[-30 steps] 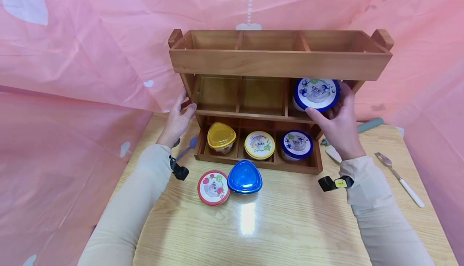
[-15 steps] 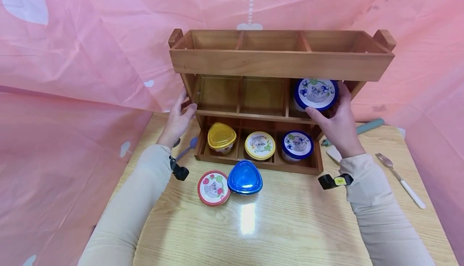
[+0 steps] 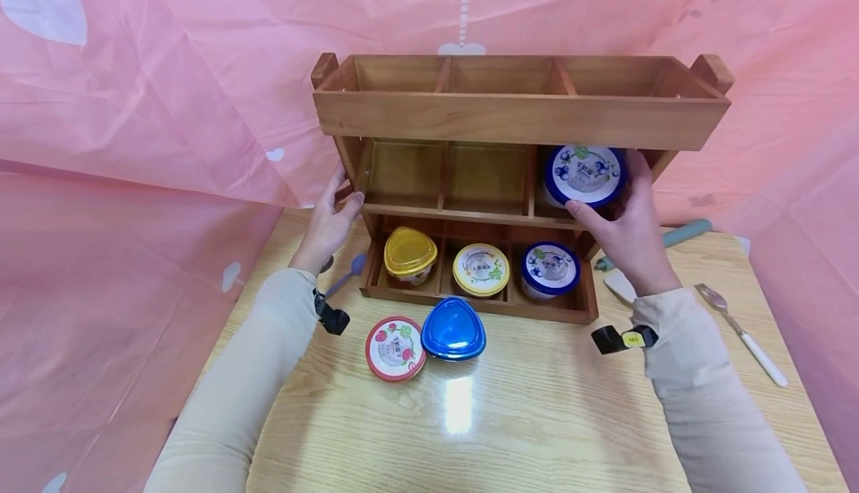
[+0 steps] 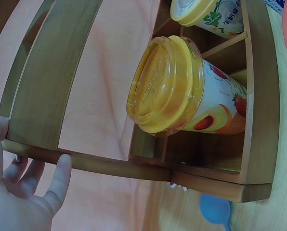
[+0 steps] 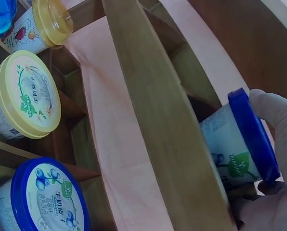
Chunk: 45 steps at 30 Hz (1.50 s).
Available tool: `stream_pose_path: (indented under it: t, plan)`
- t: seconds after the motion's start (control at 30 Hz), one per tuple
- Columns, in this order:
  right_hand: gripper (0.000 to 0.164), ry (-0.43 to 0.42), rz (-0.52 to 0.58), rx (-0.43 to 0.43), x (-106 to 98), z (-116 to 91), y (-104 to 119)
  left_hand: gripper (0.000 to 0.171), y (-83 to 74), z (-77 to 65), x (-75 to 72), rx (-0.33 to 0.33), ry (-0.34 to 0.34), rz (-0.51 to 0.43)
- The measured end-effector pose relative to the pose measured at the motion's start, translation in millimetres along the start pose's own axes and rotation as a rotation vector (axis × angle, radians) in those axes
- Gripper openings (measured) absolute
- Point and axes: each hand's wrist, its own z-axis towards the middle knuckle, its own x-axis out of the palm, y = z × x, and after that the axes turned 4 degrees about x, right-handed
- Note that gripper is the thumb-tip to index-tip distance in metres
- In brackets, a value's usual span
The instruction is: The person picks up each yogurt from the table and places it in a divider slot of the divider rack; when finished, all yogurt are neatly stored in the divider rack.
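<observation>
A wooden three-tier rack [image 3: 517,118] stands at the back of the table. My left hand [image 3: 330,223] holds its left side post, the thumb on the near side and the other fingers behind. With my right hand [image 3: 631,228] I grip a blue-lidded blueberry cup [image 3: 585,174] in the right compartment of the middle tier. The thumb lies at the lid's front edge and the fingers go round the right side, partly hidden. In the right wrist view the cup [image 5: 232,144] sits tilted behind a wooden board.
The bottom tier holds a yellow-domed cup [image 3: 410,253], a yellow-lidded cup [image 3: 481,269] and another blueberry cup [image 3: 550,268]. In front stand a red-lidded cup [image 3: 396,349] and a blue-domed cup [image 3: 453,329]. A fork [image 3: 741,335] lies right, a blue spoon [image 3: 350,271] left.
The blueberry cup in my right hand has shifted very slightly within the right compartment. My left hand stays at the same place on the rack.
</observation>
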Motion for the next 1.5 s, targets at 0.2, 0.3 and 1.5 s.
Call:
stream_pose_path:
  t: [0.2,0.3,1.5]
  plan:
    - [0.088,-0.050,0.022,-0.095,-4,-16,14,0.068,9.4,4.1,-1.3,-0.001,-0.008,0.027]
    - [0.088,-0.077,0.013,-0.106,-7,-22,12,0.068,-1.9,0.2,-0.8,-0.010,-0.001,0.021]
    - [0.083,0.472,-0.086,-0.140,80,-116,-58,0.067,15.2,6.5,-1.4,-0.011,-0.009,0.016]
